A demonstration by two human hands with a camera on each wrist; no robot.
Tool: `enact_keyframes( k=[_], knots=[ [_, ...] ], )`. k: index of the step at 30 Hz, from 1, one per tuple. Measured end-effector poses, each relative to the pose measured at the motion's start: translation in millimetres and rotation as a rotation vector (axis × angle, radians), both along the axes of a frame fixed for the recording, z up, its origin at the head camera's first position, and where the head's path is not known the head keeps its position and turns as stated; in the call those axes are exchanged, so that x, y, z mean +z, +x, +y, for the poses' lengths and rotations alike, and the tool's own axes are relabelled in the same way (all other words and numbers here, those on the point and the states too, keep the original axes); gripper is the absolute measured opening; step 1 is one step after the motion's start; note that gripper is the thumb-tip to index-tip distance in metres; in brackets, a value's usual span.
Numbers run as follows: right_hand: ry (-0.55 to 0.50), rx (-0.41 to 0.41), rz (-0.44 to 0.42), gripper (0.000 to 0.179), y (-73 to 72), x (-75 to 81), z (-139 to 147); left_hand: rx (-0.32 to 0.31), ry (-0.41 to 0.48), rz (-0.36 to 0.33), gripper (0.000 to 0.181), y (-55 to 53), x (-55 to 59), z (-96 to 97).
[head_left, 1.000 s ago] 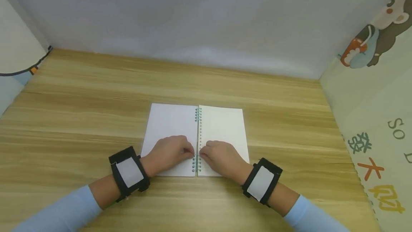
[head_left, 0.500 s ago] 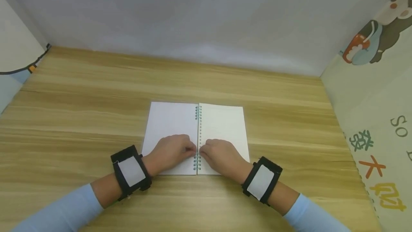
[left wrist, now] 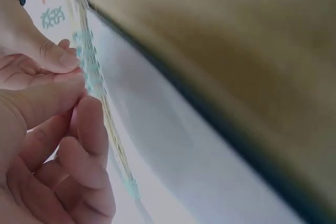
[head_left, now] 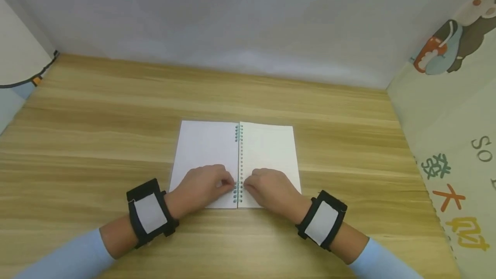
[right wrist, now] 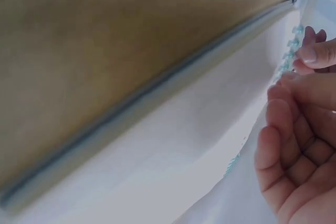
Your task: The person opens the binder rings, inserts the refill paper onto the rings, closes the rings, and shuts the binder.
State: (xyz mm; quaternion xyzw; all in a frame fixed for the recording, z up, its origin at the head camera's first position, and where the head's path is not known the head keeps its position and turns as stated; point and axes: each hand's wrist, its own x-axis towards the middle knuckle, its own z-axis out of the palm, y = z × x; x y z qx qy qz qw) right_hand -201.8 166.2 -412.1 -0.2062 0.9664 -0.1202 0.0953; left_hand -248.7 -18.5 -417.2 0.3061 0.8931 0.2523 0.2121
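A ring-bound notebook (head_left: pixel 205 141) lies open and flat, white paper on the left half and cream paper on the right. Teal binder rings join the halves in an upper set (head_left: pixel 238 133) and a lower set (head_left: pixel 238 193). My left hand (head_left: pixel 203 186) pinches at the left side of the lower rings, thumb and forefinger together. Facing it, my right hand (head_left: pixel 271 188) pinches at the right side with curled fingers. In the left wrist view the thumb and forefinger of my left hand (left wrist: pixel 58 140) meet right at the teal rings (left wrist: pixel 90 64). The pinched parts are largely hidden by fingertips.
The notebook rests on a wood-grain table (head_left: pixel 155 94). Behind it rises a plain grey-white wall (head_left: pixel 232 20), and a wall with cartoon prints and lettering (head_left: pixel 445 119) stands at the right. Each wrist wears a black strap (head_left: pixel 152 213).
Both hands hold near the lower rings throughout. In the last half second they have drawn slightly apart, left hand leftward and right hand rightward, showing more of the rings. The head view has shifted slightly.
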Motion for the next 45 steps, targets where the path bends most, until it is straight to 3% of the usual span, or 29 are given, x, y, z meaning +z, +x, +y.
enact_keyframes(
  k=[9, 15, 36, 45],
  knots=[
    [-0.023, 0.076, 0.011, 0.011, 6.6, 1.0, -3.7, -0.043, 0.012, 0.050, 0.005, 7.4, -6.4, -0.3],
    [-0.019, 0.067, 0.020, 0.011, 8.3, 1.7, -3.6, -0.045, 0.015, 0.062, 0.005, 8.6, -5.6, -0.3],
    [-0.027, 0.094, 0.040, 0.008, 15.2, 5.9, -3.0, -0.081, 0.034, 0.051, 0.005, 14.5, 0.5, -3.7],
    [0.000, 0.129, 0.044, 0.009, 18.7, 2.1, -5.3, -0.089, 0.012, 0.034, 0.005, 17.1, -5.4, -2.4]
  ],
)
